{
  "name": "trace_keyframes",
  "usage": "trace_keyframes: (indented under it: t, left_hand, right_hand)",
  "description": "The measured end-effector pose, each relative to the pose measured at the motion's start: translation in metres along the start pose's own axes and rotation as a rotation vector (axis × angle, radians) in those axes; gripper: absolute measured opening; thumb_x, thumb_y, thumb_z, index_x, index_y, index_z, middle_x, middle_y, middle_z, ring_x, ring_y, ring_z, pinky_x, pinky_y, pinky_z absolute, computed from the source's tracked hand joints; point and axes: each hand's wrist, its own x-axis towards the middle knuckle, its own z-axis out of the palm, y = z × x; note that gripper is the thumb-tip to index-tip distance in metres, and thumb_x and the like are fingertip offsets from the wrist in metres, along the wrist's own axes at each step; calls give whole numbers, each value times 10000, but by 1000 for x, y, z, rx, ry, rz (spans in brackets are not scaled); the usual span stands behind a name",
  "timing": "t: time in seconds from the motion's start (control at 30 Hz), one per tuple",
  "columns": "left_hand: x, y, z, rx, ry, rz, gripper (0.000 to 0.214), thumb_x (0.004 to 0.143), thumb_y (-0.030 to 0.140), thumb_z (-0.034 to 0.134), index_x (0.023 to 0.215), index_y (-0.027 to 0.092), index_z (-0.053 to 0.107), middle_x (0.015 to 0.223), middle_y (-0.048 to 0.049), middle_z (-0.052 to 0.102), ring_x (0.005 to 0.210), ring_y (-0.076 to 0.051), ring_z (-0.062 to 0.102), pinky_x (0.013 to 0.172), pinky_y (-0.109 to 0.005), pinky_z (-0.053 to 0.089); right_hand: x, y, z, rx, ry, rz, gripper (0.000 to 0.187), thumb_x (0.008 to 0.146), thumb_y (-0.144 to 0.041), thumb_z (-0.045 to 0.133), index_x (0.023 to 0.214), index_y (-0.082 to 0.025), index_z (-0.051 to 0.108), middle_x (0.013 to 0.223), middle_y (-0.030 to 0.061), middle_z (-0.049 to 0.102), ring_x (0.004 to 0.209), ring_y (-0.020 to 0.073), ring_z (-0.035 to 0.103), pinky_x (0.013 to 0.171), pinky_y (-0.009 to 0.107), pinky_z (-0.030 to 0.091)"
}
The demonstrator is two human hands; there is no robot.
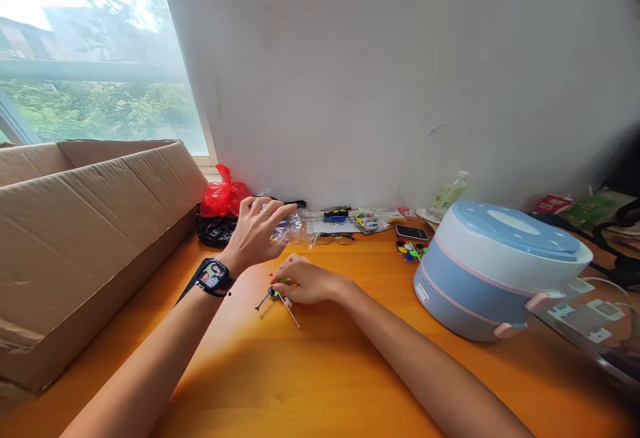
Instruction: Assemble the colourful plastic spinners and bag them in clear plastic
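Note:
Raised over the table, my left hand (256, 230) pinches a crumpled clear plastic bag (299, 230). It wears a ring, with a smartwatch on the wrist. Low on the wooden table, my right hand (309, 283) has its fingers curled down over a small cluster of colourful plastic parts. A thin black rod (263, 301) and a thin white stick (292, 314) stick out from under those fingers. Bits of green and red show beside the fingertips. The hand hides most of the cluster, so how the parts join cannot be seen.
A large cardboard box (95, 225) stands at left, near red and black plastic bags (225, 195). Glasses (335, 239), screwdrivers (336, 214) and a phone (411, 233) lie along the wall. Coloured discs (410, 250) sit beside a blue-white lunch box (480, 271); a bottle (450, 191) stands behind.

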Motion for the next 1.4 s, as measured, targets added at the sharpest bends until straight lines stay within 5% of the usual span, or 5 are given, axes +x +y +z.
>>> trace_keyframes:
  t: [0.3, 0.53, 0.7, 1.0, 1.4]
  left_hand:
    - [-10, -3, 14, 52, 362, -129, 787, 768, 369, 813, 1496, 322, 519, 1164, -103, 695, 1151, -399, 564, 1101, -609, 328]
    - [-8, 6, 14, -223, 550, -273, 712, 860, 304, 746, 1510, 271, 457, 1193, -101, 615, 1126, -324, 576, 1054, -530, 457]
    - [-5, 8, 12, -166, 548, -169, 747, 799, 316, 811, 1477, 289, 499, 1231, -101, 613, 1125, -322, 578, 1044, -537, 471]
    - [5, 25, 4, -290, 556, -106, 730, 806, 341, 807, 1467, 262, 508, 1154, -96, 632, 1059, -305, 628, 976, -533, 527]
    - [5, 45, 7, -353, 442, -44, 743, 829, 328, 760, 1497, 251, 446, 1247, -140, 614, 1091, -318, 634, 932, -519, 554]
  right_hand:
    - [-1, 5, -22, 364, 117, -76, 157, 907, -154, 686, 1007, -194, 799, 974, 45, 807, 881, 179, 730, 761, 265, 539]
    - [-24, -34, -56, 587, 64, -211, 239, 914, -167, 719, 1150, -170, 757, 939, 42, 776, 823, 166, 761, 790, 288, 589]
    - [-70, -79, -100, 617, 141, -353, 172, 918, -291, 825, 1011, -147, 808, 926, 80, 796, 780, 171, 735, 727, 303, 610]
    - [-101, -97, -129, 421, 869, -434, 83, 884, -217, 857, 940, -278, 848, 901, 25, 778, 825, 181, 693, 647, 317, 548]
    - [-103, -105, -126, 167, 953, -372, 107, 914, -145, 794, 915, -250, 817, 865, 7, 788, 763, 169, 681, 618, 323, 502]
